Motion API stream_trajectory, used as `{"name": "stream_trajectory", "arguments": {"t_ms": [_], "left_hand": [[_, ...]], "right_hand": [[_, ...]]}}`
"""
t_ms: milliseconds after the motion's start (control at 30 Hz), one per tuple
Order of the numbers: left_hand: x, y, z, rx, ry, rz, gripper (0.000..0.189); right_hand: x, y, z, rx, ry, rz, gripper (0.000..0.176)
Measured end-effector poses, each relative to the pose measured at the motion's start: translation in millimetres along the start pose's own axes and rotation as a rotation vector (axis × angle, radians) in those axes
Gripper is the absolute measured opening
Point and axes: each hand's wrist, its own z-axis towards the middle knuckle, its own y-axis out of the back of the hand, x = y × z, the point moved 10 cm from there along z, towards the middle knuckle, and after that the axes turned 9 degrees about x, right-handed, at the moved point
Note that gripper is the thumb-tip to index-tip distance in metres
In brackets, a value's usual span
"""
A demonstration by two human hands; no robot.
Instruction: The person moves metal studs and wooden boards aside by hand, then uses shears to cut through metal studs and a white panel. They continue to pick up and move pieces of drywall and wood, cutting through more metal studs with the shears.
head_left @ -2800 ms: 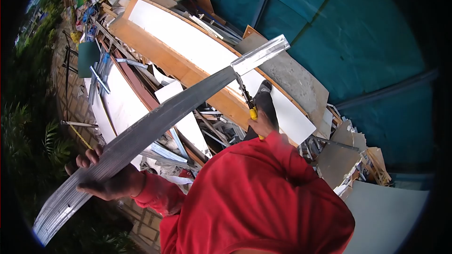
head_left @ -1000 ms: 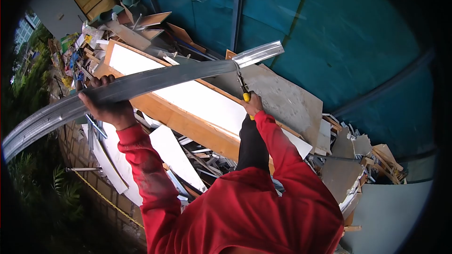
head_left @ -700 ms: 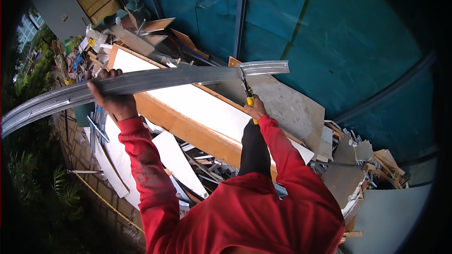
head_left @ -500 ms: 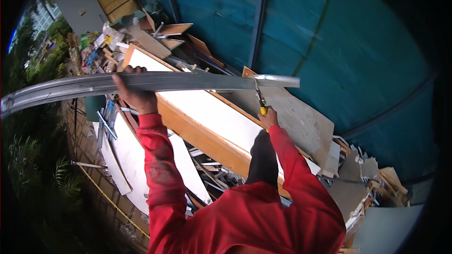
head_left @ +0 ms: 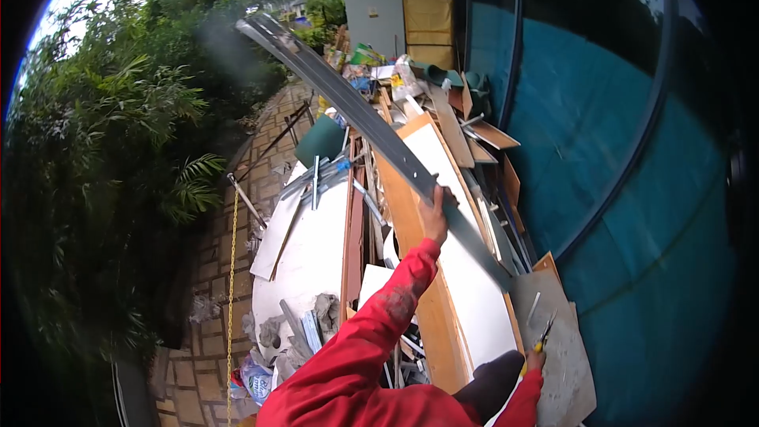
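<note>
My left hand (head_left: 434,215) is closed around a long grey metal channel (head_left: 368,121), near its lower end. The channel slants from the upper left down to the right, across a white-faced wooden panel (head_left: 482,300). Low on the right, my right hand (head_left: 535,361) grips a pair of tin snips (head_left: 543,341) by their yellow handles, blades pointing up and parted from the channel. Beyond the blades, a short pale strip (head_left: 534,307) shows against a grey board (head_left: 565,348).
Scrap boards and debris (head_left: 474,130) pile up along the blue-green covered glass wall (head_left: 585,126). Metal offcuts lie on a white sheet (head_left: 316,229) at left. A yellow chain (head_left: 232,292) runs beside the brick paving (head_left: 190,364), with bushes (head_left: 118,150) beyond.
The view has turned left. The channel has swung from nearly level to a steep slant in my left hand. My right hand has drawn the snips away from the channel's end.
</note>
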Motion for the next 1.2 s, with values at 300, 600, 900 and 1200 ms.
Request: {"name": "stream_trajectory", "arguments": {"t_ms": [300, 600, 900, 1200], "left_hand": [[-26, 119, -73, 0.168, 0.298, 0.365, 0.049], [-118, 135, -142, 0.201, 0.285, 1.165, 0.064], [-131, 178, -221, 0.313, 0.428, 1.232, 0.057], [-103, 159, -304, 0.901, 0.674, 1.086, 0.046]], "right_hand": [[47, -14, -96, 0.073, -0.088, -0.052, 0.044], [222, -112, -186, 0.419, 0.18, 0.236, 0.037], [373, -173, -256, 0.699, 0.539, 0.35, 0.038], [390, -199, -276, 0.555, 0.24, 0.877, 0.027]]}}
